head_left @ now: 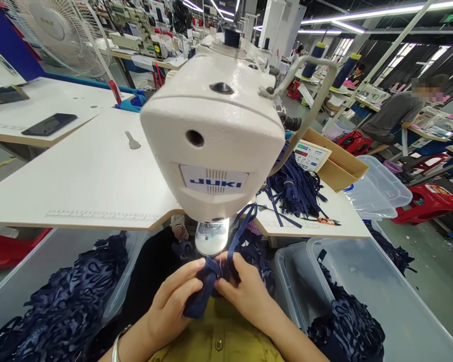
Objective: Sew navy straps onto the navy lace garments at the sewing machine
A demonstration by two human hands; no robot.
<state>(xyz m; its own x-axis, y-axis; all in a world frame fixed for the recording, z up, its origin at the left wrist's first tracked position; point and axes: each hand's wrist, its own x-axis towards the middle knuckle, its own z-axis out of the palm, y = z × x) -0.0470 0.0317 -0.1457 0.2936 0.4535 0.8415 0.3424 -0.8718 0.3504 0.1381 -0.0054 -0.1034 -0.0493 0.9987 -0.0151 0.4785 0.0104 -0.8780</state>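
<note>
Just below the lit end of the white sewing machine (211,125), both of my hands are on a dark blue cloth piece (198,301). My left hand (175,294) pinches its left side between thumb and fingers. On the right, my right hand (247,289) closes its thumb and fingers on the cloth's upper right edge, where a narrow blue strap (237,239) runs up toward the tabletop. The small parts between the fingertips are partly hidden. A bundle of navy straps (296,188) lies on the table right of the machine head.
Bins of navy pieces flank me, one at left (71,296) and one at right (351,311). On the white table (109,176) lie a metal piece (132,141) and orange-handled snips (326,220). A phone (50,124) rests farther left. A seated person (394,113) is at far right.
</note>
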